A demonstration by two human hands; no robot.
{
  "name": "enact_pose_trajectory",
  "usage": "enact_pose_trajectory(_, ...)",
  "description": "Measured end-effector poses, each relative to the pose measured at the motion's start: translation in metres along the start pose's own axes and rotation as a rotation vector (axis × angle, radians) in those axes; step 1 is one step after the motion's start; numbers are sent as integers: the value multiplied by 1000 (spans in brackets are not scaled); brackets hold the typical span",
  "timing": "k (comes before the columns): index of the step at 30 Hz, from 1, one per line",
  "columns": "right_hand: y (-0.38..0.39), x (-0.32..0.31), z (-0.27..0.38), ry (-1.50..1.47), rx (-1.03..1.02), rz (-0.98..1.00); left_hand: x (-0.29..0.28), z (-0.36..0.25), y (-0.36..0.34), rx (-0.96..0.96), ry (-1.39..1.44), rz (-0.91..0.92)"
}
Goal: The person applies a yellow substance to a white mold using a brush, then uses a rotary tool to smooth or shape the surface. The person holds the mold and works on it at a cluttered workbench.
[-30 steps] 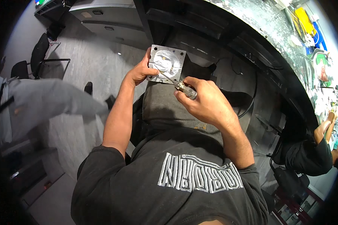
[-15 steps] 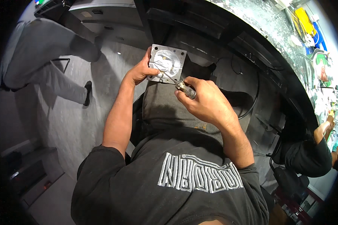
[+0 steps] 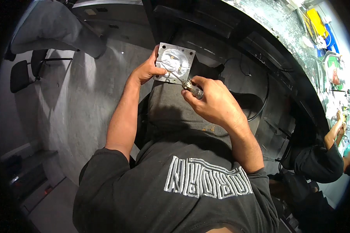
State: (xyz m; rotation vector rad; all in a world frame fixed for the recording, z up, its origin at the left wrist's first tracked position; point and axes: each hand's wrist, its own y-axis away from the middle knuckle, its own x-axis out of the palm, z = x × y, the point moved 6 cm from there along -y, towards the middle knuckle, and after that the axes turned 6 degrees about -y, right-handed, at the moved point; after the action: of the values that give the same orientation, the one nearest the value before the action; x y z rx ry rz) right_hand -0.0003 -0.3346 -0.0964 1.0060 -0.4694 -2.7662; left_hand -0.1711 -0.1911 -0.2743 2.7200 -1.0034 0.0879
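Note:
My left hand [image 3: 146, 71] grips the left edge of a square metal mould plate [image 3: 176, 62], its thumb lying on the face. The plate has holes near its corners and a shiny round recess with raised shapes. In my right hand [image 3: 217, 101] is a screwdriver [image 3: 193, 89] with a clear handle. Its thin shaft points up and left over the plate, and the tip lies near my left thumb. Whether the tip touches the metal is too small to tell. Both hands are above my lap [image 3: 167, 105].
A dark workbench [image 3: 260, 39] curves along the far right, its top crowded with tools and a yellow item [image 3: 315, 21]. A black cable [image 3: 266, 95] hangs below it. Another person [image 3: 319, 161] works at the right; someone in grey trousers [image 3: 54, 29] is at the far left beside a chair [image 3: 25, 75].
The person in grey trousers has moved up and away, uncovering the chair. The plate has shifted very slightly; my hands keep the same holds. The co-worker's arm at the right has moved a little.

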Motion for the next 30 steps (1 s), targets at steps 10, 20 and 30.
enact_pose_trajectory(10, 2, -1, 8, 9, -8, 0, -1, -3, 0, 3, -50, 8)
enact_pose_trajectory(20, 2, 1, 6, 21, -25, -41, -1, -2, 1, 2, -36, 10)
enact_pose_trajectory(30, 2, 3, 6, 11, -13, -13, 0, -6, 1, -14, -52, 10)
